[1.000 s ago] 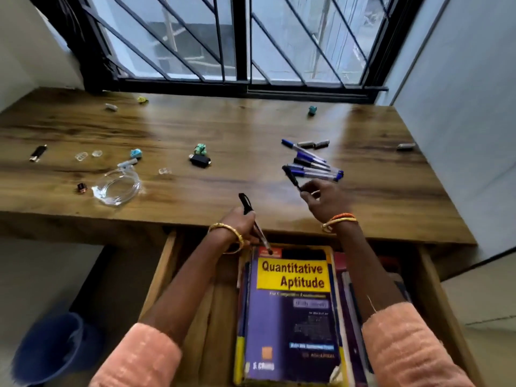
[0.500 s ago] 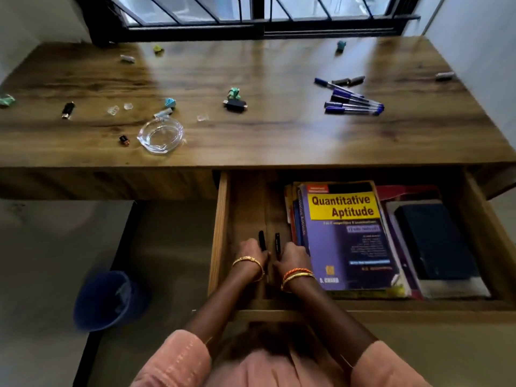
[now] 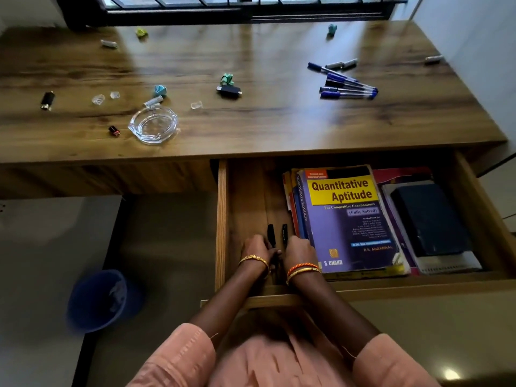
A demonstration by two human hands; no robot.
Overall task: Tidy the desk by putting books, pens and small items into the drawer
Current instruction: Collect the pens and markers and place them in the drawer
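The wooden drawer point(image 3: 222, 219) is pulled open under the desk. Both my hands are inside its left part. My left hand point(image 3: 255, 247) grips a black pen point(image 3: 270, 233) that lies along the drawer floor. My right hand point(image 3: 298, 251) holds a second black pen point(image 3: 284, 232) just beside it. To their right lies a stack of books topped by the purple "Quantitative Aptitude" book point(image 3: 346, 219), with a dark notebook point(image 3: 427, 219) further right. Several blue pens point(image 3: 349, 85) lie on the desk point(image 3: 279, 121) at the right.
A glass ashtray point(image 3: 153, 125) sits front left on the desk. Scattered around it are a black USB adapter point(image 3: 229, 90), crumpled paper bits point(image 3: 227, 79), clear caps point(image 3: 98, 99) and a black cylinder point(image 3: 47, 100). A blue bin point(image 3: 97, 300) stands on the floor left of the drawer.
A second ago both hands held black pens above the desk's front edge. They have since dropped into the drawer's left part, and my view has pulled back and tilted down.
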